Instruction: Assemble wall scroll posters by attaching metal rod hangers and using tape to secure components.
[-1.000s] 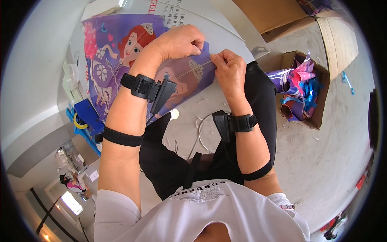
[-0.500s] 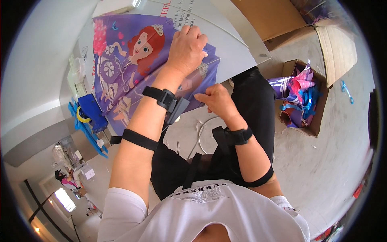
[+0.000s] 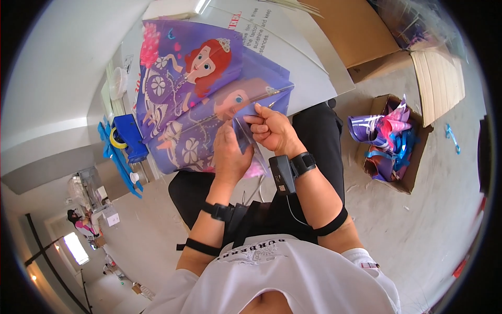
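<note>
Thin purple plastic sheets printed with a red-haired cartoon princess lie overlapped on a white board [image 3: 319, 78] in front of me. The upper sheet [image 3: 167, 78] is spread flat at the far left; a nearer sheet [image 3: 193, 128] reaches toward my lap, with a thin rod [image 3: 256, 98] running slantwise across it. My left hand [image 3: 231, 154] is closed on the near sheet's edge, its thumb toward the right. Just right of it, my right hand [image 3: 272, 130] pinches a raised flap of the same sheet. The fingertips of both hands are partly hidden by the film.
On the left stands a blue tape dispenser [image 3: 130, 138] beside blue strips [image 3: 123, 172]. A small cardboard box [image 3: 421, 162] of purple and pink scraps sits on the floor to the right. Behind it is a large carton [image 3: 345, 31]. Pale thin sticks [image 3: 298, 6] lie at the far edge.
My left hand has come from the top of the sheets down to the near edge. My right hand has moved slightly up and left, and a flap is now raised between them.
</note>
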Demonstrator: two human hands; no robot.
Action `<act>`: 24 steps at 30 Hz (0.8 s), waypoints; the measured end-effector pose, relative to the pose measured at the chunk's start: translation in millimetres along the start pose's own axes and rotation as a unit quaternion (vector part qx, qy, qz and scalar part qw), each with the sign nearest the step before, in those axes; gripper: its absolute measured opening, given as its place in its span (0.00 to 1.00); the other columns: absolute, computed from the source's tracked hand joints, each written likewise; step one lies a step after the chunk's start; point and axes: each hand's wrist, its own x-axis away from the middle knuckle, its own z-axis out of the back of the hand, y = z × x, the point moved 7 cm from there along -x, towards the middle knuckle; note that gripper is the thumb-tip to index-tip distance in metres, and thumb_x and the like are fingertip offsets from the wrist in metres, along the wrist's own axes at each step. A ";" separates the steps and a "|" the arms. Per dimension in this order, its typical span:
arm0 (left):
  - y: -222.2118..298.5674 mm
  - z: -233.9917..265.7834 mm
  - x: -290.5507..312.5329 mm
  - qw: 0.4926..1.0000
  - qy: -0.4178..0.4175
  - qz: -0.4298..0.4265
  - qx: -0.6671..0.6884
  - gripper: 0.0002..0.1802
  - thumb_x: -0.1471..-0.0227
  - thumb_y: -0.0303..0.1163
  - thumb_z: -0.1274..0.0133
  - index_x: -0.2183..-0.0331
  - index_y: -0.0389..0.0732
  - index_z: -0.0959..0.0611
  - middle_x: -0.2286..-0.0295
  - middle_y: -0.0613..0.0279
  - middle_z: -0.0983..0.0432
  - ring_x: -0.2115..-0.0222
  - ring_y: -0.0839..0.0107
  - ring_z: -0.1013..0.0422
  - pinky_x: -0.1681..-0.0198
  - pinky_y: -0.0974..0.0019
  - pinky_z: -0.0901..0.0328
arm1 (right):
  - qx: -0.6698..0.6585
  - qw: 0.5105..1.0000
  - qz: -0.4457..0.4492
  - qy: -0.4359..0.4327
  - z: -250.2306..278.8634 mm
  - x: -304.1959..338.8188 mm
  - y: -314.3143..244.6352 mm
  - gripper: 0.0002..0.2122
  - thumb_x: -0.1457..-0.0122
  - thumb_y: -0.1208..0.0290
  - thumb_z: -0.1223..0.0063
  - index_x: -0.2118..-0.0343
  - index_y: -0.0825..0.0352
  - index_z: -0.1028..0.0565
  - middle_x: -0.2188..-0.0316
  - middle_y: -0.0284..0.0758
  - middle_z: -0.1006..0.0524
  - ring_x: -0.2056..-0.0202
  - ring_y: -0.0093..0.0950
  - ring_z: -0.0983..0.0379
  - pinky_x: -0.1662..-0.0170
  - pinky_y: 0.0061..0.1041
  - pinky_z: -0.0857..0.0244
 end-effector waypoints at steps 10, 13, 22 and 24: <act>-19.9 11.5 -40.5 0.996 -0.028 -0.031 -0.081 0.08 0.59 0.20 0.55 0.71 0.33 0.26 0.75 0.43 0.27 0.71 0.44 0.30 0.68 0.52 0.35 | 0.685 0.419 0.589 0.092 -51.0 87.6 -111.0 0.15 0.60 0.87 0.53 0.68 0.65 0.22 0.57 0.35 0.27 0.54 0.36 0.35 0.52 0.29 0.38; -35.3 19.3 -67.1 0.989 -0.148 -0.014 0.022 0.06 0.59 0.19 0.57 0.74 0.37 0.26 0.75 0.40 0.29 0.68 0.42 0.32 0.69 0.49 0.37 | 0.725 0.451 0.520 0.020 -53.4 71.5 -117.9 0.10 0.60 0.83 0.49 0.74 0.66 0.21 0.59 0.33 0.25 0.56 0.35 0.34 0.54 0.28 0.37; -74.5 35.3 -194.6 0.925 -0.374 0.010 -0.060 0.04 0.58 0.21 0.51 0.73 0.34 0.26 0.79 0.47 0.31 0.74 0.58 0.32 0.67 0.61 0.38 | 0.597 0.612 0.519 0.007 -71.0 29.4 -152.9 0.02 0.55 0.77 0.45 0.76 0.68 0.25 0.70 0.33 0.23 0.70 0.27 0.31 0.66 0.24 0.38; -80.9 27.2 -208.5 0.904 -0.422 -0.028 -0.065 0.08 0.61 0.20 0.49 0.72 0.35 0.22 0.73 0.46 0.27 0.72 0.52 0.29 0.68 0.60 0.36 | 0.600 0.641 0.479 0.003 -77.5 22.2 -154.4 0.03 0.54 0.76 0.44 0.76 0.69 0.25 0.73 0.32 0.24 0.71 0.24 0.32 0.68 0.22 0.39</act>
